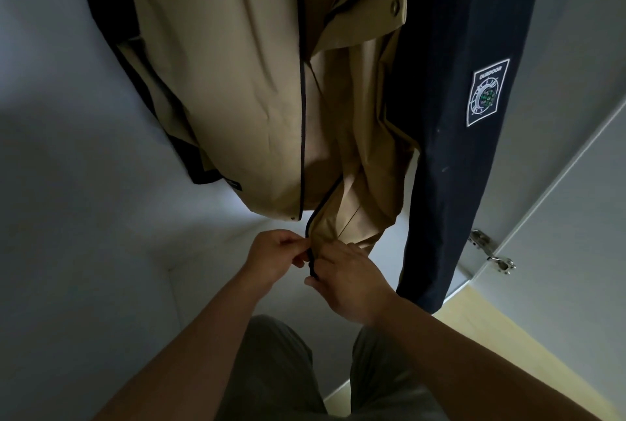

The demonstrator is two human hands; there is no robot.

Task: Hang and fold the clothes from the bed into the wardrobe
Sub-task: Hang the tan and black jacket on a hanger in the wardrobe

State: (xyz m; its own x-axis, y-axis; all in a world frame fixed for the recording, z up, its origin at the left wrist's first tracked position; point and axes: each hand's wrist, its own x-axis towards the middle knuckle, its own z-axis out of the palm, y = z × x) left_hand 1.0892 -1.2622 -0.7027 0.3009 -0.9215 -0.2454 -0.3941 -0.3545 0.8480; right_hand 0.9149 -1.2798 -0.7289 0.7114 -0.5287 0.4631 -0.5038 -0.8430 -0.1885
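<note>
Jacket (237,88), tan: location and long axis? (A)

Hanging inside the wardrobe (50,116), clear of its pale bottom panel. Long axis vertical, hem pointing down toward the camera, front side facing the viewer. The collar end runs out of frame at the top. (B)

Zipper (302,116) condition? (A)

The dark zipper line runs straight down the front. Near the hem the two halves part, exposing tan lining. (B)

Hands? (A)

Left hand (276,254): fingers curled, pinching the zipper edge on its side at the hem. Right hand (349,281): pinching the opposite edge just beside it, thumb against the dark tape. Both hands meet at the zipper's lower end. (B)

Adjacent items? (A)

A navy garment (457,156) hangs against the jacket's right side and bears a white-bordered patch (486,92). The wardrobe door (576,116) stands at the right edge of the wardrobe, with its hinge (493,251) visible. Wooden floor (491,336) lies below the door. (B)
</note>
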